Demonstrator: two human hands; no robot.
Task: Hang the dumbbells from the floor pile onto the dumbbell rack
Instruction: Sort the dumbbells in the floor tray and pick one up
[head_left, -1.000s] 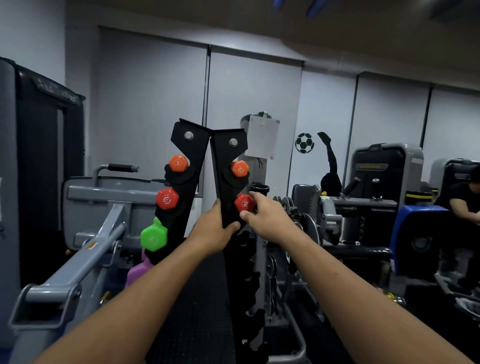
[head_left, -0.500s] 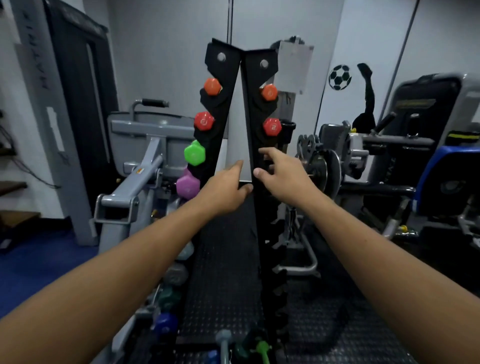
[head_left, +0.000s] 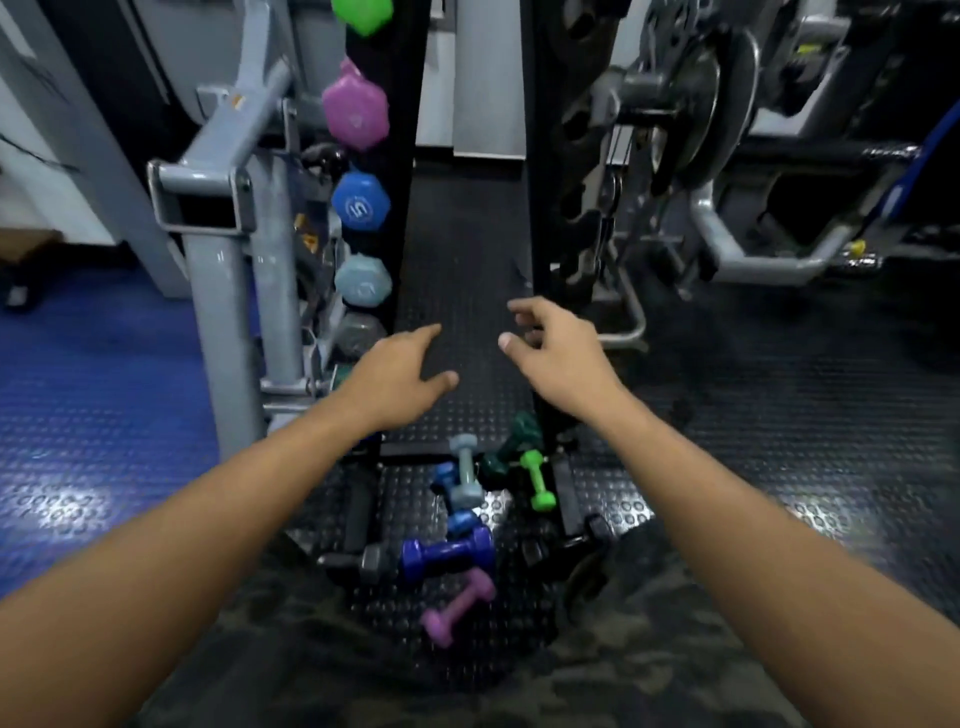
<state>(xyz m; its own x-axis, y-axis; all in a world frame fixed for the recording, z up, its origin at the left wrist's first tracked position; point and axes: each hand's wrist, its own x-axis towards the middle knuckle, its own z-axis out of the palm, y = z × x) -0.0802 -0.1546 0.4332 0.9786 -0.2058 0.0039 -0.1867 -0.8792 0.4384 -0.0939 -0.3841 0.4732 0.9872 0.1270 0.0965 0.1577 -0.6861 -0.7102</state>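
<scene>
Left hand: the left hand (head_left: 397, 376) hangs in the air with fingers loosely spread, holding nothing.
Right hand: the right hand (head_left: 558, 356) is beside it, fingers relaxed and slightly curled, also grasping nothing.
Rack: the tall black metal dumbbell rack (head_left: 410, 156) rises just beyond both hands, its left upright past the left fingertips and its right upright behind the right hand.
Already hung: up and to the left of the left hand, four coloured hexagonal ends sit one below another in the left upright: the bright green dumbbell head (head_left: 362, 13), the glossy magenta dumbbell head (head_left: 356, 106), the blue dumbbell head marked 5 (head_left: 360, 201) and the pale blue-grey dumbbell head (head_left: 362, 280); a darker one seems to sit lower, too dim to be sure.
Still on the floor: below both wrists, near the rack's foot, lies the pile: a small lime green dumbbell (head_left: 537, 478), a dark green dumbbell (head_left: 511, 449), a pale grey-blue dumbbell (head_left: 465, 473), a deep blue dumbbell (head_left: 447, 553), a pink-purple dumbbell (head_left: 460, 608) and a grey-black dumbbell (head_left: 358, 561).
Progress: partly done, by my judgement; several are racked, at least six are left.
Step in hand: empty hands above the pile suggest a reach down for the next dumbbell.
Floor: black studded rubber matting (head_left: 753, 415) lies under everything.
</scene>
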